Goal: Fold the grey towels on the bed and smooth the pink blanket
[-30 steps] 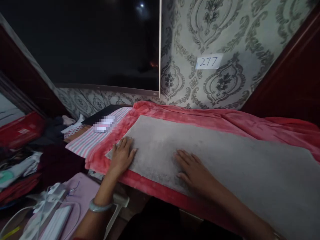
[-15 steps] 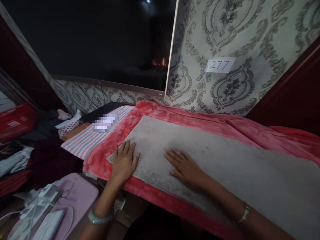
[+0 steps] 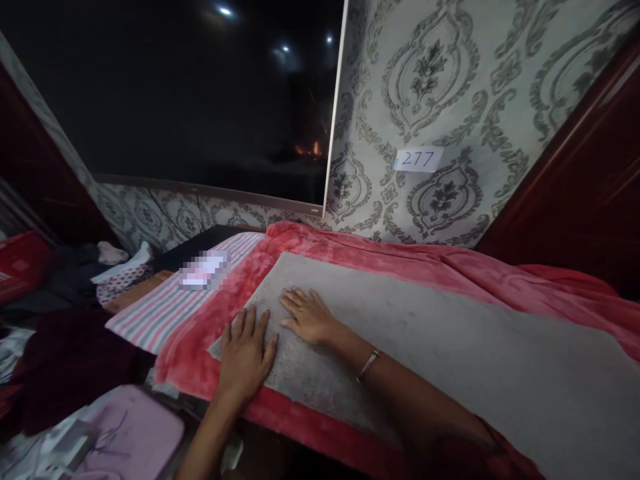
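Observation:
A long grey cloth [image 3: 400,313], looking like a mat or towel, lies spread over a red plush blanket [image 3: 200,360]. My left hand [image 3: 245,353] rests flat on the near left corner of the grey cloth, fingers spread. Just to its right, my right hand [image 3: 310,317] lies on the cloth with fingers stretched out and palm down. Neither hand grasps anything. At the left end, a striped pink, white and grey cloth [image 3: 150,323] lies partly beside the blanket.
A large dark television [image 3: 200,100] hangs above on patterned wallpaper. A paper marked 277 [image 3: 418,159] is stuck to the wall. At lower left are a pink stool-like surface [image 3: 145,427] with a white power strip [image 3: 65,447] and dark maroon clothes [image 3: 75,367].
My right hand has slid left and slightly away across the grey cloth, closer to my left hand. My left hand stays on the corner. The camera view has tilted up slightly.

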### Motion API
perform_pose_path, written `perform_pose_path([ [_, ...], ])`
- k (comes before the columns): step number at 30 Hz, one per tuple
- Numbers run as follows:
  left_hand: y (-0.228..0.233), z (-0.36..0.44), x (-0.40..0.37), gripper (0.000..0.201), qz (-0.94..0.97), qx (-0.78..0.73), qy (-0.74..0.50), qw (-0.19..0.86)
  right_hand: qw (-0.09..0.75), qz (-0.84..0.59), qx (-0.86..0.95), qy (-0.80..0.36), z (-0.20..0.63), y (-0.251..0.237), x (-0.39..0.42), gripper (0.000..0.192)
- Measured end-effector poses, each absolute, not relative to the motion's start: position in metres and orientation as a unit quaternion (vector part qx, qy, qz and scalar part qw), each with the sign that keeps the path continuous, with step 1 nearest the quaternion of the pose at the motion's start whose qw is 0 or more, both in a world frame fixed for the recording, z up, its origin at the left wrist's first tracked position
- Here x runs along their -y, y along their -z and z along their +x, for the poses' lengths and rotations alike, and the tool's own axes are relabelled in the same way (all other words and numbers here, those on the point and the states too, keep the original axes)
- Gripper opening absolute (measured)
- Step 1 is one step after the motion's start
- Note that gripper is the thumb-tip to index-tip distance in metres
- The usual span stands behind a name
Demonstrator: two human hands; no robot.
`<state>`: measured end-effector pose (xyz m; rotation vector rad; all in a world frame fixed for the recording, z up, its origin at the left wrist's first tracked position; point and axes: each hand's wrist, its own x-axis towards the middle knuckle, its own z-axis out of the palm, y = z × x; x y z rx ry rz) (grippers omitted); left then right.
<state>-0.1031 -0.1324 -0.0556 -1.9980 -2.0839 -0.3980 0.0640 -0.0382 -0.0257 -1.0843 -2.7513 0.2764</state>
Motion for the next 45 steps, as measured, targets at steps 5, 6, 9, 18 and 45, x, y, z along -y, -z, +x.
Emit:
perform_pose_path([
  [5, 0.057, -0.103, 0.132, 0.053, -0.68, 0.71, 0.145, 0.11, 0.05, -0.496, 0.864, -0.067, 0.133, 0.035, -0.008, 0.064],
  [6, 0.057, -0.103, 0.132, 0.053, -0.68, 0.711, 0.147, 0.108, 0.038, -0.537, 0.841, -0.059, 0.153, 0.035, -0.013, 0.063],
  [9, 0.057, -0.103, 0.131, 0.053, -0.677, 0.713, 0.15, 0.104, 0.017, -0.644, 0.764, -0.024, 0.204, 0.033, -0.018, 0.061],
  [18, 0.056, -0.103, 0.131, 0.055, -0.676, 0.718, 0.13, 0.105, 0.03, -0.494, 0.865, -0.085, 0.154, 0.028, 0.043, 0.063],
  [45, 0.011, -0.059, -0.007, 0.065, -0.904, 0.418, 0.025, -0.085, 0.113, -0.588, 0.8, -0.037, 0.213, 0.054, 0.037, 0.059],
])
